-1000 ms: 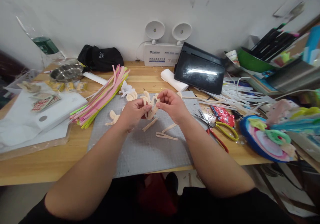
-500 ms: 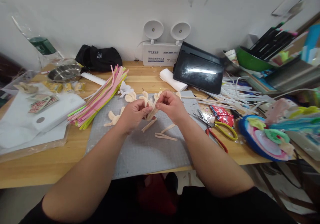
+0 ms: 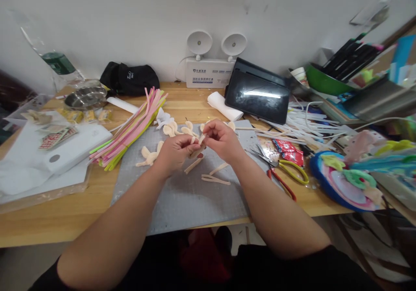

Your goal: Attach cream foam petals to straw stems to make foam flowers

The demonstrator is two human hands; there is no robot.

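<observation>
Piece (image 3: 201,140), cream and fuzzy, is held between both hands above the mat (image 3: 195,206), over its upper middle. The left hand (image 3: 177,152) has thumb and fingers narrowed in a pinch on its left side; the right hand (image 3: 222,140) pinches its right side in the same way, the 2 sets of fingertips nearly meeting. Fingers hide much of the piece, so how its parts join I cannot tell.

It should weigh next to nothing. The pile looks soft and unlikely to slip, and since looped pieces (image 3: 147,156) on the mat's left part keep their curves, I would judge there is a bendable core inside, springy but easily kinked. Best hold is probably at the narrow base where strips gather, with light fingertip pressure; gripping the loops would likely flatten them, and cut ends could prick.

Below the hands, on the mat's middle, lie a short strip (image 3: 193,165) and a folded strip (image 3: 216,179), both slim enough to pick up by 1 end. A coloured bundle (image 3: 130,133) lies along the mat's upper left edge; yellow-handled scissors (image 3: 294,172) lie at its right edge.
</observation>
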